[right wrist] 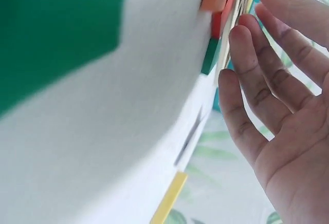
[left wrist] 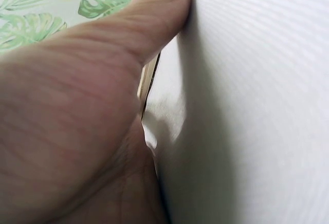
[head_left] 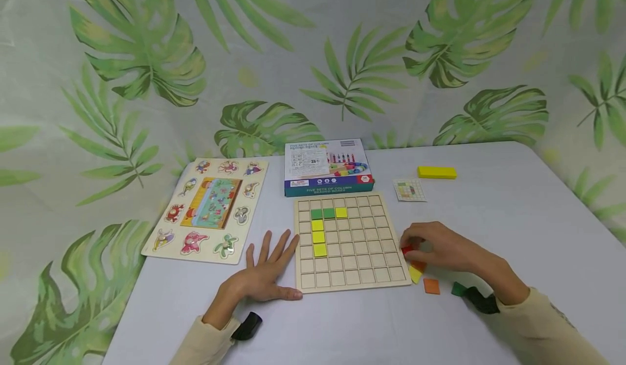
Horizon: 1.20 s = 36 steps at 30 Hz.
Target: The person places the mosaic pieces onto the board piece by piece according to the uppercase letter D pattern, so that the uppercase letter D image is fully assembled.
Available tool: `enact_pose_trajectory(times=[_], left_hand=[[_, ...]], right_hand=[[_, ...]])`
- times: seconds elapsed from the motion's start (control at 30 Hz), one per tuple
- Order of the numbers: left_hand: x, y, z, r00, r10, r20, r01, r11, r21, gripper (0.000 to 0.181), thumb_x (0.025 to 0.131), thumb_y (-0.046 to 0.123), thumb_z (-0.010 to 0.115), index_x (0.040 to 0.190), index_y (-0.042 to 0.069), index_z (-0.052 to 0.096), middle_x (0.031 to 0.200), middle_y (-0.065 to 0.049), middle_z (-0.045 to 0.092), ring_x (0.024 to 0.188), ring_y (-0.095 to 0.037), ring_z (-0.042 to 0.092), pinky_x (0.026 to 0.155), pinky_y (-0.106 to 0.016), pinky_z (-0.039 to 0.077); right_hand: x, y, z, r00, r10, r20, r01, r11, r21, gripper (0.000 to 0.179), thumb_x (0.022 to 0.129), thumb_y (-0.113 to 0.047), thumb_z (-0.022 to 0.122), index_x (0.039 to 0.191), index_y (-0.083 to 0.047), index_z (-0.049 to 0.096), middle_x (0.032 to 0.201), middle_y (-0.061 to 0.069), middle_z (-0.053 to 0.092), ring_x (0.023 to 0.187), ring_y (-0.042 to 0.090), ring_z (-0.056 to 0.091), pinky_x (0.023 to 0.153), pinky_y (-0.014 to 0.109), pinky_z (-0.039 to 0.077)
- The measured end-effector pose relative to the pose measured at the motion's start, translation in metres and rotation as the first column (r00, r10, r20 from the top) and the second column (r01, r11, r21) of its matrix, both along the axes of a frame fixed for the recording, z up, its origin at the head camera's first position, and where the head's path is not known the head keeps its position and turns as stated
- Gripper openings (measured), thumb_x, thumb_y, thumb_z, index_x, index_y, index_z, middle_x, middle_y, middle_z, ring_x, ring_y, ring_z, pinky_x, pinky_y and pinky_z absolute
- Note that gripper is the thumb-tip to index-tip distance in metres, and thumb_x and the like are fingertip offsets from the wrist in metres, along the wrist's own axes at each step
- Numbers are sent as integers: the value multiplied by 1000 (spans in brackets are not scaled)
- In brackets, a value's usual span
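A wooden grid board (head_left: 349,267) lies on the white table, with green tiles (head_left: 323,213) and yellow tiles (head_left: 319,237) in its upper left cells. My left hand (head_left: 268,281) rests flat with fingers spread, fingertips and thumb at the board's left edge. Beside the right edge, my right hand (head_left: 437,247) reaches over loose tiles with bent fingers, close to a red tile (head_left: 407,250). In the right wrist view the thumb and fingers stand apart, with no tile visible between them. Below that hand lie a yellow tile (head_left: 415,275), an orange tile (head_left: 431,286) and a green tile (head_left: 458,289).
Behind the board stands a boxed bead set (head_left: 327,183). A small printed pattern card (head_left: 409,190) and a yellow block (head_left: 437,172) lie at the back right. To the left is a wooden sea-animal puzzle (head_left: 244,229). A leaf-patterned cloth (head_left: 274,71) hangs behind the table.
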<state>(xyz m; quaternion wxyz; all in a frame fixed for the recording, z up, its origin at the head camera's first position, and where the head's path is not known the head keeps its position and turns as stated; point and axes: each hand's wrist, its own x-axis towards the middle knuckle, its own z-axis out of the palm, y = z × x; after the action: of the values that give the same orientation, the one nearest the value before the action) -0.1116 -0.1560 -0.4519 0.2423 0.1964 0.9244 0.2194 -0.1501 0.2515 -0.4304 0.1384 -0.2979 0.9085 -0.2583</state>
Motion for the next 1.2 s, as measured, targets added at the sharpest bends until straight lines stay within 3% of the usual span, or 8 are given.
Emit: enact_pose_trajectory(times=[0.3, 0.5, 0.6, 0.97, 1.2], left_hand=[[0, 0, -1, 1000, -2, 11, 2, 1000, 2, 119, 79, 59, 77, 163, 20, 2, 169, -6, -13, 149, -42, -27, 111, -72, -17], [-2, -1, -9, 1000, -7, 8, 7, 1000, 4, 121, 78, 64, 74, 163, 22, -2, 169, -3, -17, 149, -39, -30, 110, -69, -21], [-3, -2, -11, 1000, -7, 12, 7, 1000, -11, 122, 78, 66, 73, 162, 24, -4, 168, -1, -19, 148, -37, -32, 110, -68, -23], [0, 0, 0, 1000, -2, 6, 1, 1000, 6, 118, 80, 59, 76, 163, 21, 1, 169, -5, -13, 150, -42, -27, 111, -72, -17], [1, -3, -1, 1000, -16, -3, 16, 999, 46, 119, 80, 61, 75, 163, 18, 1, 169, -8, -13, 149, -44, -26, 110, -72, -18]], right_hand=[[0, 12, -5, 1000, 9, -24, -9, 1000, -5, 15, 88, -19, 77, 101, -19, 69, 102, -9, 66, 85, 3, 56, 77, 26, 52], [-1, 18, -6, 999, -7, -49, 7, 1000, 11, 15, 89, -14, 76, 100, -21, 69, 99, -12, 65, 83, 1, 55, 76, 25, 51], [-1, 23, -8, 999, 8, -31, -8, 1000, -1, 15, 89, -15, 76, 100, -22, 69, 97, -13, 65, 83, 1, 55, 76, 25, 51], [0, 33, -10, 994, 81, 75, -76, 995, -58, 20, 88, -21, 78, 106, -22, 70, 99, -12, 67, 83, 4, 56, 74, 23, 51], [-1, 36, -12, 991, 112, 75, -106, 992, -74, 23, 86, -19, 80, 106, -21, 69, 99, -12, 65, 85, 7, 57, 76, 22, 51]])
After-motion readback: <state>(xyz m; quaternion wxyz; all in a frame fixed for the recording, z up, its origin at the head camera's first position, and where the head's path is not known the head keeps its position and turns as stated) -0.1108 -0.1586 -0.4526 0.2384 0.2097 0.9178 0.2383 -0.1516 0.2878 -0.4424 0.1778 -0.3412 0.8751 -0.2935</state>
